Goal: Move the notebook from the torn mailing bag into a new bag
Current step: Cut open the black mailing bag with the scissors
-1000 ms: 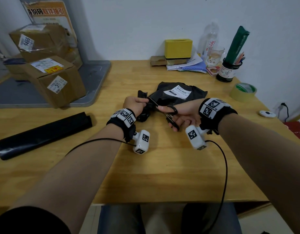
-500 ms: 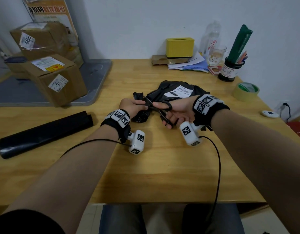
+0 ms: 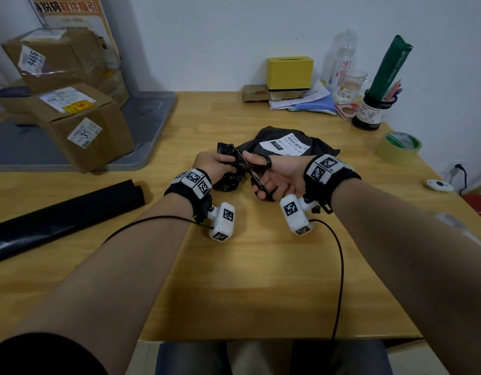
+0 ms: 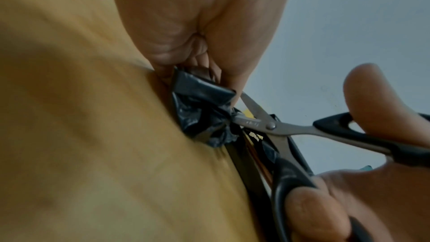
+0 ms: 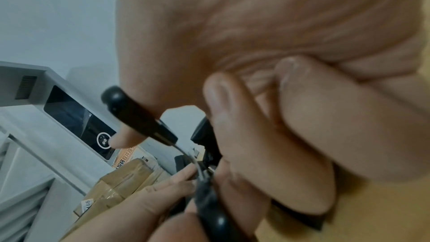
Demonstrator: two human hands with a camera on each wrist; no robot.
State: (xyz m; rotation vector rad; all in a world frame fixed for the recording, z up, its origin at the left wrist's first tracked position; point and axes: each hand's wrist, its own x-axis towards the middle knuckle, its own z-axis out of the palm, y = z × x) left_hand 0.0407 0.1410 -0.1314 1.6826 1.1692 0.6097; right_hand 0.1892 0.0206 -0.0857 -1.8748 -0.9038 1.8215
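Note:
The torn black mailing bag [image 3: 285,146], with a white label on top, lies mid-table. My left hand [image 3: 224,166] grips its bunched-up end [image 4: 202,115]. My right hand [image 3: 263,182] holds black-handled scissors [image 3: 251,169] with thumb and fingers through the loops. In the left wrist view the scissors [image 4: 270,125] have their blades parted around the bunched plastic. The right wrist view shows a scissors handle [image 5: 137,117] and my left hand [image 5: 144,200] beyond it. The notebook is hidden in the bag. A long flat pack of black bags [image 3: 63,217] lies at the left.
Taped cardboard boxes [image 3: 85,125] stand on a grey platform at the back left. A yellow box [image 3: 289,73], papers, a bottle and a pen jar [image 3: 369,115] line the back edge. A tape roll [image 3: 398,147] and a small white device [image 3: 439,184] lie right.
Both hands have shifted a little to the left with the bag's end. The scissors have come in onto the bunched plastic that my left hand holds.

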